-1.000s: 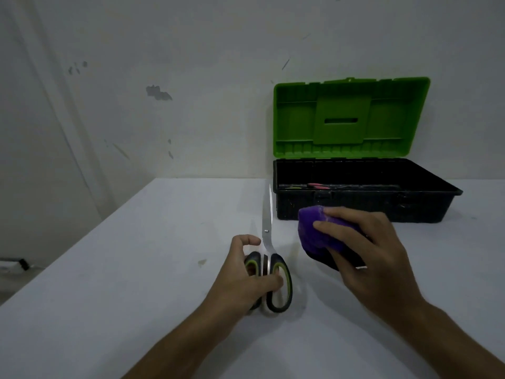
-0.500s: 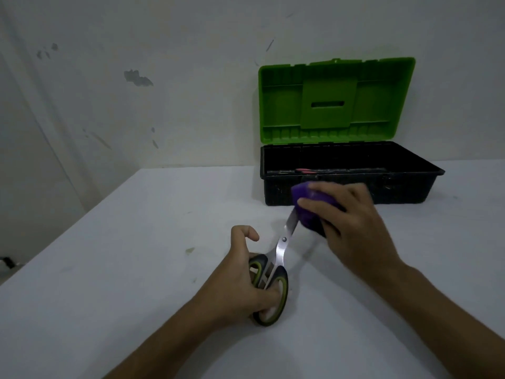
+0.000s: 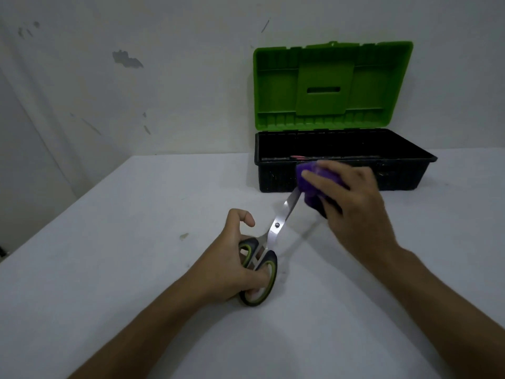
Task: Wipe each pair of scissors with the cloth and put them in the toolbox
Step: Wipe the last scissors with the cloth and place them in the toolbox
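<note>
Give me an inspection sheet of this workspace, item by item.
Surface: white table, one small mark left of the hands.
Job's things: scissors with black-and-green handles, blades shut, tips under the purple cloth; toolbox at the back, green lid open, something reddish inside, not identifiable.
Clutter: nothing seen.
Grippers: left hand grips the scissor handles; right hand presses the cloth around the blade tips.
Cables: nothing seen.
Surroundings: pale wall with scuffs and chipped patches; dim light.
</note>
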`<action>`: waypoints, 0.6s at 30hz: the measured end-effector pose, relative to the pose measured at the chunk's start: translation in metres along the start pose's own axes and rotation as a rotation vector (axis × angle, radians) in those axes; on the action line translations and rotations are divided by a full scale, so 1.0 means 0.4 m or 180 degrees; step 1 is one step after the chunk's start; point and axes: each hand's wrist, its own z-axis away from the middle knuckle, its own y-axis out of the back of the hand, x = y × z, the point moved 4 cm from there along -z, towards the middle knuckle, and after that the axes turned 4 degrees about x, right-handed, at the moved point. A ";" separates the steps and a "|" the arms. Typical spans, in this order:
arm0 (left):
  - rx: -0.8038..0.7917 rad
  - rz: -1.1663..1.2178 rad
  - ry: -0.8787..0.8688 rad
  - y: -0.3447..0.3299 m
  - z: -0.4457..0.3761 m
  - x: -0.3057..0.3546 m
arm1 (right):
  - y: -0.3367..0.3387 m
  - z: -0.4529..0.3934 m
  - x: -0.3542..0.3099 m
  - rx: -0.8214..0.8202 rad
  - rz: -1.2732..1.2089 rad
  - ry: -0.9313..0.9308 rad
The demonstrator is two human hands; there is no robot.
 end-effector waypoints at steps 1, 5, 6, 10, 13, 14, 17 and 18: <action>-0.0011 -0.0002 0.0024 -0.005 -0.002 0.002 | 0.011 -0.001 0.010 0.0046 0.0008 -0.0148; 0.0050 -0.0001 0.0098 -0.008 -0.004 0.004 | 0.057 -0.005 -0.020 0.0376 -0.0304 -0.0063; 0.0078 0.0000 0.0115 -0.006 -0.003 0.003 | 0.061 -0.004 -0.037 0.0408 -0.0320 0.0112; 0.0255 0.0181 0.0179 0.009 -0.004 0.002 | 0.039 0.009 -0.080 0.0242 -0.0352 0.0794; 0.0268 0.0316 0.0253 0.011 -0.004 0.002 | 0.014 0.032 -0.106 0.0015 -0.0411 0.1359; 0.0245 0.0322 0.0288 0.010 -0.003 0.001 | 0.011 0.039 -0.115 -0.0010 -0.0426 0.1544; 0.0194 0.0404 0.0331 0.009 -0.005 0.000 | 0.013 0.050 -0.135 -0.0012 -0.0530 0.1883; 0.0192 0.0412 0.0307 0.011 -0.005 0.001 | 0.010 0.050 -0.134 -0.0042 -0.0556 0.1894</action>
